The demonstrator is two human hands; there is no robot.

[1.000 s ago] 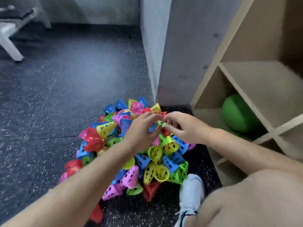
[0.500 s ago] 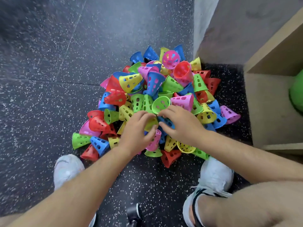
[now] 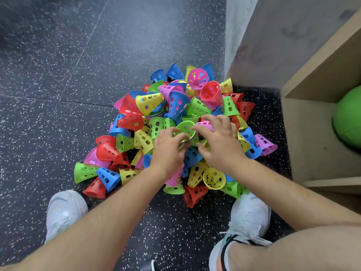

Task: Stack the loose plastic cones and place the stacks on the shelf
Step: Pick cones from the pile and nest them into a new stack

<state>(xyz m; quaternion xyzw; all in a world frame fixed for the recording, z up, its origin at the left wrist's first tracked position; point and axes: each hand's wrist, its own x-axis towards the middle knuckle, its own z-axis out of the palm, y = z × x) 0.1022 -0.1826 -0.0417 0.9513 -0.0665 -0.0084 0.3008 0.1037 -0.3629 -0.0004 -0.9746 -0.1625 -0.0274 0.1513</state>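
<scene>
Just past the white shoes [image 3: 64, 210], the left hand [image 3: 170, 147] has thumb and fingers curled on the rim of a green cone [image 3: 185, 127] sitting mouth-up in the middle of the pile [image 3: 148, 102]. The right hand [image 3: 222, 145] lies loosely spread, fingertips touching that rim and a pink cone [image 3: 205, 123] behind it, gripping nothing. Tbh I'd steady the green one and drop a loose neighbour in straight so it nests, not jams; the shelf [image 3: 312, 133] off right shows only a green ball [image 3: 347, 118].
</scene>
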